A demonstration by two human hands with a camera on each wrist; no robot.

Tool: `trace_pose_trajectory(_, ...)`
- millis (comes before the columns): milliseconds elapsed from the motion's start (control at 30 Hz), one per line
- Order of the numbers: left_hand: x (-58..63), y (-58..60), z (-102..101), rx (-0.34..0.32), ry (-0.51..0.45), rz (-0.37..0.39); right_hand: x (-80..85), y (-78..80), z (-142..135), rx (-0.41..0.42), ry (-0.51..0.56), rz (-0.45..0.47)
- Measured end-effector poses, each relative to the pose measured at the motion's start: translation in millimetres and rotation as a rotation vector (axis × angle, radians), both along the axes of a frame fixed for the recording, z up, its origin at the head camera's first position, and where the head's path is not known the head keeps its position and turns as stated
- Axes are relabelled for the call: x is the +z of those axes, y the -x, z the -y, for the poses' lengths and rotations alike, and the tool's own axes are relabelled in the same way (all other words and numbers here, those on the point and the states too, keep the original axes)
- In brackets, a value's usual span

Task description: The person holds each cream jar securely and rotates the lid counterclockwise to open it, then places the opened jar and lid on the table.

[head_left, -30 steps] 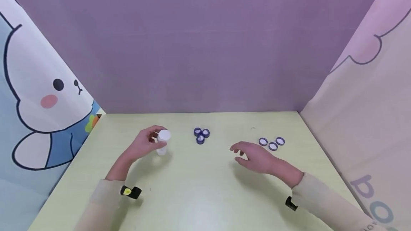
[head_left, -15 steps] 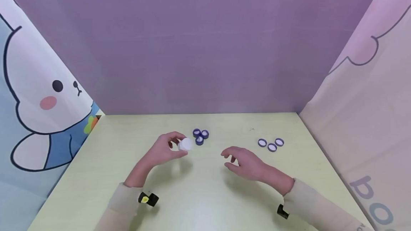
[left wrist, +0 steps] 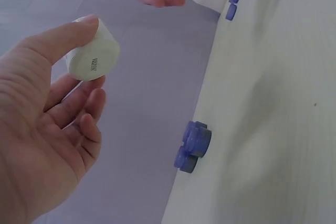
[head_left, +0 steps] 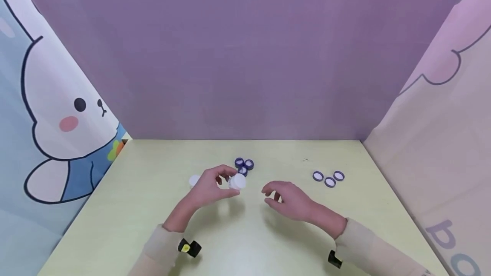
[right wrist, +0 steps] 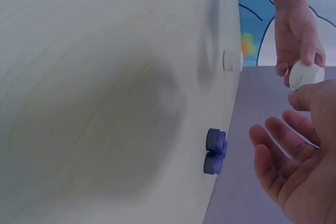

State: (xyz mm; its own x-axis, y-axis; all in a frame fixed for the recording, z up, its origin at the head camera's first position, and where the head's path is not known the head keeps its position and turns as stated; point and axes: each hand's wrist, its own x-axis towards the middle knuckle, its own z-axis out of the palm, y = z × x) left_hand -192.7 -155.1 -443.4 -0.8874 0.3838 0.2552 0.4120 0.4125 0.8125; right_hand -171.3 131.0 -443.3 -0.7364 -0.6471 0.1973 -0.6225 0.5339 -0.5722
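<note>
My left hand (head_left: 215, 187) pinches a small white bottle (head_left: 238, 181) between thumb and fingers, above the table. In the left wrist view, small dark print shows on the flat round end of this bottle (left wrist: 94, 62). A second white bottle (head_left: 194, 180) stands on the table behind the left hand, partly hidden by it. My right hand (head_left: 290, 199) hovers to the right with loosely bent fingers and nothing between them. Just beyond the held bottle sit three blue-purple caps (head_left: 249, 164) in a tight cluster, one partly covered by it.
Three more blue-purple caps (head_left: 330, 182) with white insides lie spaced apart on the right of the pale table (head_left: 245, 242). A purple backdrop (head_left: 245, 54) rises at the table's far edge, and printed cloth hangs along both sides.
Carrying the white bottle, my left hand has moved right toward the middle, and the second bottle now shows behind it. My right hand has drifted slightly left, still holding nothing.
</note>
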Motion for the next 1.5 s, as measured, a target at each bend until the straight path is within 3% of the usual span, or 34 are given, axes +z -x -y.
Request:
trace_pose_trajectory(133,-3.1,-2.8,-4,0.044,-0.011,0.005,-3.4,-0.1,-1,0.024,0.04,0.022)
trace_pose_trajectory(400,-3.7,-6.5,-14,0.027,-0.03,-0.022,-3.9,-1.2,-4,0.001,0.089,0.024)
trace_pose_trajectory(667,-15.6,-6.1,-21,-0.041,-0.047,-0.106,2.7,-3.1,1,-0.125,0.059,-0.002)
trace_pose_trajectory(900,-21.9,-7.3,-26,-0.06,-0.048,-0.133,2.9,-3.9,8,-0.21,0.048,0.032)
trace_pose_trajectory(1167,-26.1,-13.7,-30,-0.051,-0.032,-0.112,-0.5,-8.2,13,-0.209,0.019,0.063)
trace_pose_trajectory(1500,-28.0,-13.9,-34,-0.059,-0.001,-0.144,-5.2,-6.6,16,-0.203,0.026,0.079)
